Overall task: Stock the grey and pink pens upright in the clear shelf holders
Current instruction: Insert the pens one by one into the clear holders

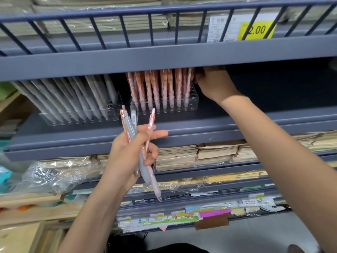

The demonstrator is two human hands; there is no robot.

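My left hand (132, 152) grips a small bunch of grey and pink pens (144, 161) in front of the middle shelf, caps up and tips pointing down. On that shelf stands a clear holder (195, 103) full of upright pink pens (160, 86). To its left another clear holder (80, 118) carries a row of grey pens (73, 95) leaning back to the left. My right hand (213, 83) reaches under the upper shelf to the right end of the pink row; its fingertips are hidden behind the pens and the shelf edge.
The blue-grey middle shelf (237, 114) has bare room to the right of the pink holder. The upper shelf (164, 57) hangs low over the pen tops, with a wire rail and a yellow price tag (257, 31). Stacked paper packs (215, 151) lie on lower shelves.
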